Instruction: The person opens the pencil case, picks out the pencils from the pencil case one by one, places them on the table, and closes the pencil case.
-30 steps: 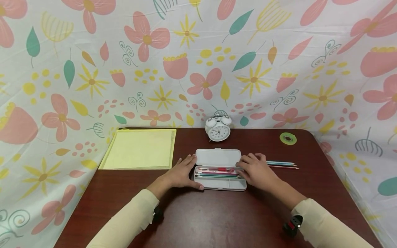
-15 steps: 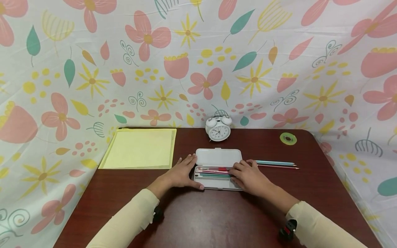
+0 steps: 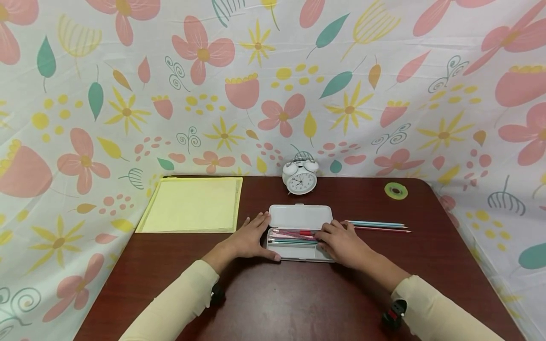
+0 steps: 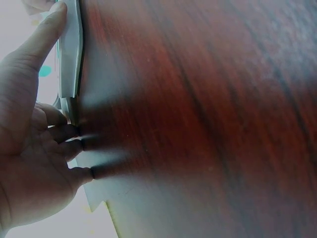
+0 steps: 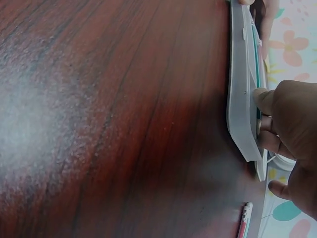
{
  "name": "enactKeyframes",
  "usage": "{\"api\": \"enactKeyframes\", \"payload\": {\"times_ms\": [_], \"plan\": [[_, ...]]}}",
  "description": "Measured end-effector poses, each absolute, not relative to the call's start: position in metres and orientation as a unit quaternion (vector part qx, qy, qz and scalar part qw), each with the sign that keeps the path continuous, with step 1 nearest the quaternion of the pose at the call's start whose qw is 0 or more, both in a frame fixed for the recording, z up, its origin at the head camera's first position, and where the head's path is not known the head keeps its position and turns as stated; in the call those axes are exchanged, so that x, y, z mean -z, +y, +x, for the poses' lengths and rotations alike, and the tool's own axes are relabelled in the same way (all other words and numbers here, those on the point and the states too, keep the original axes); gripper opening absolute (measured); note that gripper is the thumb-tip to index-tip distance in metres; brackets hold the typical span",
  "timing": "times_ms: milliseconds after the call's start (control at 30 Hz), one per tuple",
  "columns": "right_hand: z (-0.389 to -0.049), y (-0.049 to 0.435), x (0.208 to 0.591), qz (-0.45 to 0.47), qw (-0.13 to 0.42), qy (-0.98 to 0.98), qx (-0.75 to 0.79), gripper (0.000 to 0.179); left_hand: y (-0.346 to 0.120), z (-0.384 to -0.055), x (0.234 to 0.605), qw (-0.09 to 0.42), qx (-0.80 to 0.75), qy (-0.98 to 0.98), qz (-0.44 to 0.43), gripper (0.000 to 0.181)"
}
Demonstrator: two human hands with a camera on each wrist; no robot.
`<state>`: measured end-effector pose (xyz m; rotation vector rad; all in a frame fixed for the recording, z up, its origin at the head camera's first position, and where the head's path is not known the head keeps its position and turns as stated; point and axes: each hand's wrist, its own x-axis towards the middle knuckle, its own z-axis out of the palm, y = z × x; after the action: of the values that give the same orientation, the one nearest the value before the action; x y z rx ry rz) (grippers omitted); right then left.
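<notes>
A white pencil case (image 3: 294,258) lies with its lid (image 3: 300,216) folded back, holding several pencils and a red pen (image 3: 305,232). My left hand (image 3: 249,239) spreads along its left end, the thumb on the front corner and the fingertips by the lid's edge. Over the case's right half, my right hand (image 3: 343,244) reaches in with bent fingers and pinches a pencil among the others. A pink-red pencil (image 3: 290,233) lies slantwise across the compartment. In the right wrist view, the thumb and fingers dip behind the case's front wall (image 5: 240,84), where a green pencil (image 5: 257,59) shows; the fingertips are partly hidden.
Blue and red pencils (image 3: 379,225) lie on the table right of the case. Behind it stands a white alarm clock (image 3: 301,177). Yellow paper sheets (image 3: 192,206) lie at the left and a green tape roll (image 3: 396,191) at the far right. A floral cloth (image 3: 273,94) hangs behind.
My right hand has moved left from the case's right end to over its contents, uncovering more of the pencils on the table. The pink-red pencil has shifted slantwise. My left hand stays put.
</notes>
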<state>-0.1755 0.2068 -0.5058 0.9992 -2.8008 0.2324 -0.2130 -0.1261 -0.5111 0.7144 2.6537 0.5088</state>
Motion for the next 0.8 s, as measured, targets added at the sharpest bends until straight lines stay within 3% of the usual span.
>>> {"api": "enactKeyframes", "payload": {"times_ms": [333,800], "plan": [[-0.1764,0.207,0.5057,0.317,0.062,-0.938,-0.122,0.013,-0.1258,-0.2117,0.5104,0.168,-0.182,0.935,0.253,0.139],[-0.1791,0.2058,0.5059,0.329,0.093,-0.932,-0.12,0.008,-0.125,-0.2114,0.5071,0.171,-0.183,0.935,0.251,0.138]]}}
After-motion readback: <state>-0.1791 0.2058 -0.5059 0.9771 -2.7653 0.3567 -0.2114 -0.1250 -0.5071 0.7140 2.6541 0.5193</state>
